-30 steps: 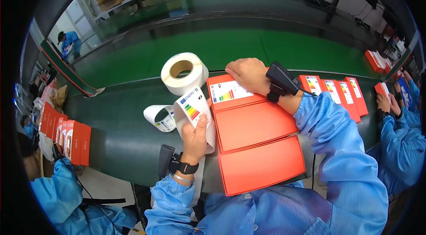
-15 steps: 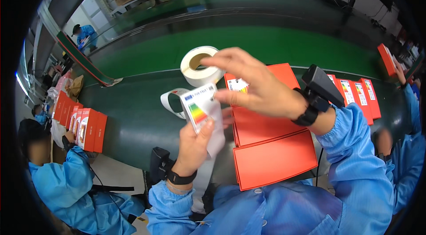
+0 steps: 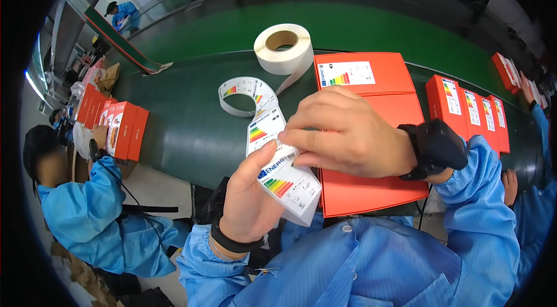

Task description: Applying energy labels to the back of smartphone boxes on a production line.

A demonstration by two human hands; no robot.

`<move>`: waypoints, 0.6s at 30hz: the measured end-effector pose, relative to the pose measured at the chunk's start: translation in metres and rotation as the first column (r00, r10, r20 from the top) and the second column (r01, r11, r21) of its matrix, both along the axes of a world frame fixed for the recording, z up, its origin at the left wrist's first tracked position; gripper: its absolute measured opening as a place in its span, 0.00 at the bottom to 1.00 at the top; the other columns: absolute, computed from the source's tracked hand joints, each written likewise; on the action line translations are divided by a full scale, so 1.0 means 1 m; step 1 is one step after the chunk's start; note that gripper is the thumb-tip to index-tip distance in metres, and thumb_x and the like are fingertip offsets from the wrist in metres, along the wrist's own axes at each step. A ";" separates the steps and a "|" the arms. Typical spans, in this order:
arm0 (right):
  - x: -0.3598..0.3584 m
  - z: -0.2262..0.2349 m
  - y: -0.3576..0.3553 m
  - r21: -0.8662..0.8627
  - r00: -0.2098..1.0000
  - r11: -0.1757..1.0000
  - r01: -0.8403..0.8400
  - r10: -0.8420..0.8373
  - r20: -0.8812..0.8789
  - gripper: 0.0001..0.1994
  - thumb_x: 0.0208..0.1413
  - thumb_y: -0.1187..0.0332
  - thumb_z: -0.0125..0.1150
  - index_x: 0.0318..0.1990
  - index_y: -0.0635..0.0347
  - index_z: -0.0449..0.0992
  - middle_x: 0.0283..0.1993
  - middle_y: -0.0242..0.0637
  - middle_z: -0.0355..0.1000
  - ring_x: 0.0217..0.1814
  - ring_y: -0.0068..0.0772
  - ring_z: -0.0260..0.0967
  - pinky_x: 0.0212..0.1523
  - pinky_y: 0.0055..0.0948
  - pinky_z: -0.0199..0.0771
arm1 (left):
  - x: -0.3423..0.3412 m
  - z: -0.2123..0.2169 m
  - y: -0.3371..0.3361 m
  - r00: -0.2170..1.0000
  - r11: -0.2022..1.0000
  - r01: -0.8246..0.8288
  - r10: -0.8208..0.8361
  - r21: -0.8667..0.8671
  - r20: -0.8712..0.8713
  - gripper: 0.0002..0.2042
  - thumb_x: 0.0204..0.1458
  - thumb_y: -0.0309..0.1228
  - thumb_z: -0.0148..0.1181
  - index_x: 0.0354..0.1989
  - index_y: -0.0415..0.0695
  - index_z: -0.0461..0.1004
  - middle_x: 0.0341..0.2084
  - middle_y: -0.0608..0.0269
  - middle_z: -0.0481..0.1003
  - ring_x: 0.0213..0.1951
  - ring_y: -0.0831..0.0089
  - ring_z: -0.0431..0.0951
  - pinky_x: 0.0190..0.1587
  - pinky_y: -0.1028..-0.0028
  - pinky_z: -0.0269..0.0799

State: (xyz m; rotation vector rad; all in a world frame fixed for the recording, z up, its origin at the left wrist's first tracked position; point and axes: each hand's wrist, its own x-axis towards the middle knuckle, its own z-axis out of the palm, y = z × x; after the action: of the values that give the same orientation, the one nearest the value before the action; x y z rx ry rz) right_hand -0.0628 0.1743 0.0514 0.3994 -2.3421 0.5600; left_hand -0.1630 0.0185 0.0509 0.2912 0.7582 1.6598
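Note:
A strip of white labels with coloured energy bars is held by my left hand, its thumb pressing on the strip. My right hand pinches at the strip's edge with thumb and fingers, where two labels meet; what exactly lies between its fingertips is partly hidden. Past the hands, the strip curls in a loop and leads up to the label roll on the dark table. Beneath and beside my right hand lie flat red boxes in a column. The farthest red box bears a label.
Several labelled red boxes stand in a row at the right. At the left, a co-worker in blue handles more red boxes. Beyond the table runs a green conveyor belt. Another person's hand reaches toward boxes at the far right.
My right hand has come down from above the strip and now pinches its edge. The strip has turned, showing more labels. The view has shifted, and the farthest box's label is uncovered.

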 end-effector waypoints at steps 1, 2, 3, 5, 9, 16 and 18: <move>0.000 0.001 -0.003 0.092 0.997 0.995 0.036 -0.030 -0.068 0.15 0.41 0.67 0.63 0.38 0.62 0.73 0.37 0.36 0.68 0.42 0.39 0.66 0.44 0.34 0.66 | 0.002 0.002 -0.002 1.000 1.000 -0.022 0.022 -0.013 0.011 0.21 0.57 0.36 0.40 0.56 0.39 0.54 0.49 0.56 0.66 0.51 0.67 0.68 0.54 0.65 0.63; 0.001 0.001 -0.005 0.182 0.989 0.980 0.079 -0.053 -0.140 0.15 0.40 0.67 0.62 0.37 0.62 0.73 0.37 0.36 0.69 0.43 0.39 0.65 0.44 0.34 0.66 | 0.003 0.003 -0.003 0.999 0.999 -0.044 0.045 -0.025 0.022 0.21 0.57 0.36 0.40 0.56 0.38 0.55 0.48 0.56 0.66 0.51 0.67 0.68 0.54 0.65 0.63; 0.002 0.001 -0.006 0.181 0.989 0.980 0.078 -0.054 -0.138 0.15 0.40 0.67 0.62 0.37 0.62 0.73 0.37 0.36 0.69 0.43 0.39 0.65 0.44 0.34 0.66 | 0.004 0.004 -0.004 0.999 0.999 -0.044 0.045 -0.027 0.023 0.21 0.57 0.36 0.40 0.56 0.38 0.55 0.48 0.56 0.66 0.51 0.67 0.68 0.54 0.65 0.63; 0.004 0.001 -0.009 0.353 0.954 0.916 0.191 -0.089 -0.288 0.16 0.41 0.68 0.62 0.40 0.60 0.74 0.37 0.33 0.71 0.44 0.38 0.66 0.39 0.35 0.65 | 0.005 0.006 -0.004 0.996 0.998 -0.054 0.055 -0.017 0.067 0.22 0.57 0.37 0.39 0.57 0.38 0.54 0.50 0.54 0.66 0.52 0.65 0.68 0.55 0.64 0.62; 0.015 0.009 -0.008 0.294 0.963 0.952 0.086 -0.003 -0.271 0.13 0.45 0.68 0.60 0.40 0.61 0.73 0.41 0.38 0.70 0.46 0.42 0.67 0.41 0.38 0.66 | 0.002 0.002 0.009 0.997 0.999 -0.054 0.054 -0.002 -0.049 0.25 0.58 0.40 0.37 0.60 0.37 0.51 0.54 0.47 0.62 0.55 0.59 0.65 0.57 0.61 0.59; 0.038 0.053 0.013 -0.804 0.981 0.567 -0.181 0.157 -0.110 0.15 0.57 0.70 0.46 0.52 0.58 0.58 0.39 0.43 0.69 0.39 0.31 0.70 0.40 0.31 0.70 | -0.073 -0.051 0.008 0.907 0.974 -0.226 0.211 0.004 -0.365 0.22 0.57 0.36 0.41 0.53 0.29 0.59 0.47 0.40 0.68 0.50 0.54 0.70 0.54 0.61 0.63; 0.048 0.049 0.039 -0.807 0.960 0.585 0.083 0.171 0.222 0.15 0.58 0.72 0.45 0.53 0.58 0.58 0.36 0.40 0.70 0.36 0.24 0.70 0.37 0.26 0.70 | -0.060 -0.048 0.010 0.842 0.983 -0.183 0.156 -0.001 -0.517 0.22 0.55 0.36 0.44 0.49 0.27 0.64 0.42 0.41 0.72 0.46 0.58 0.72 0.51 0.65 0.66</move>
State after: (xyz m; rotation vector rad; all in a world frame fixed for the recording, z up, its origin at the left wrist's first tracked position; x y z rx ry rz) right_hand -0.0151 0.2130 0.1006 -0.0777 -2.0201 1.7222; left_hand -0.2229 0.0281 0.0026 0.6683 1.2578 1.7438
